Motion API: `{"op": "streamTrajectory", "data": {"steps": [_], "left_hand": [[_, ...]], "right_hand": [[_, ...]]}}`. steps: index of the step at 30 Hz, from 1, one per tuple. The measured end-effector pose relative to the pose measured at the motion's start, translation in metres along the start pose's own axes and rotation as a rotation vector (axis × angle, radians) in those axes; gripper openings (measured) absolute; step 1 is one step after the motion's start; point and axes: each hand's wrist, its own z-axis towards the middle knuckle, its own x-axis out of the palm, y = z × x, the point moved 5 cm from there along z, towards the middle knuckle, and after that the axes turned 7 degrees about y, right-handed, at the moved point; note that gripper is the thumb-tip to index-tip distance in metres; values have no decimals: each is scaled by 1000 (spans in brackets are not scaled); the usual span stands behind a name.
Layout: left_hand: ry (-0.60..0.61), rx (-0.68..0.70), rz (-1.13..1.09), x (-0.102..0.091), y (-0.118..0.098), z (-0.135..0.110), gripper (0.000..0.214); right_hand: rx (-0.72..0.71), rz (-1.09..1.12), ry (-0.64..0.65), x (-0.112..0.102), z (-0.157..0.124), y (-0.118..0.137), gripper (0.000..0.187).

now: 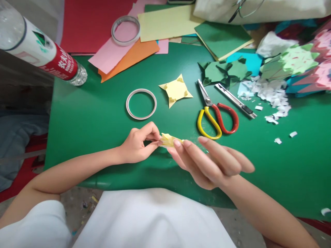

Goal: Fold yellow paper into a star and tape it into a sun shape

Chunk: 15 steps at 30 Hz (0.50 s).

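Note:
Between my two hands, close to the table's front edge, is a small piece of folded yellow paper [169, 140]. My left hand [141, 143] pinches its left end between thumb and fingertips. At the other end, the thumb and first fingers of my right hand [207, 160] close on the paper, while its outer fingers stretch away. Just beyond lies a yellow paper star [177, 90] with curled points. A narrow tape roll [127, 105] rests to its left. Scissors [207, 100] with one yellow and one red handle lie to the right, beside a box cutter [235, 101].
A water bottle [62, 62] lies at the left on the green table [85, 137]. Coloured paper sheets [168, 22] and another tape roll [113, 31] are at the back. White paper scraps [274, 94], dark green folded pieces [214, 71] and pink-green paper models [297, 60] occupy the right.

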Motion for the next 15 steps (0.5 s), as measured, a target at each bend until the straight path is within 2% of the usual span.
{"op": "streamTrajectory", "data": {"steps": [2, 3, 4, 8, 11, 15], "left_hand": [[-17, -18, -31, 0, 3, 0, 18], [-28, -27, -49, 0, 4, 0, 18], [-36, -36, -64, 0, 5, -1, 19], [-41, -71, -98, 1, 7, -2, 19], [-30, -78, -97, 1, 7, -2, 20], [-19, -77, -139, 1, 6, -1, 22]], "right_hand": [[-287, -239, -211, -12, -7, 16, 23], [-336, -324, -270, -15, -9, 20, 24], [-309, -342, -270, -16, -8, 19, 24], [-79, -40, -45, -7, 4, 9, 11], [-36, 189, 71, 3, 8, 8, 8], [-12, 324, 113, 7, 7, 8, 11]]}}
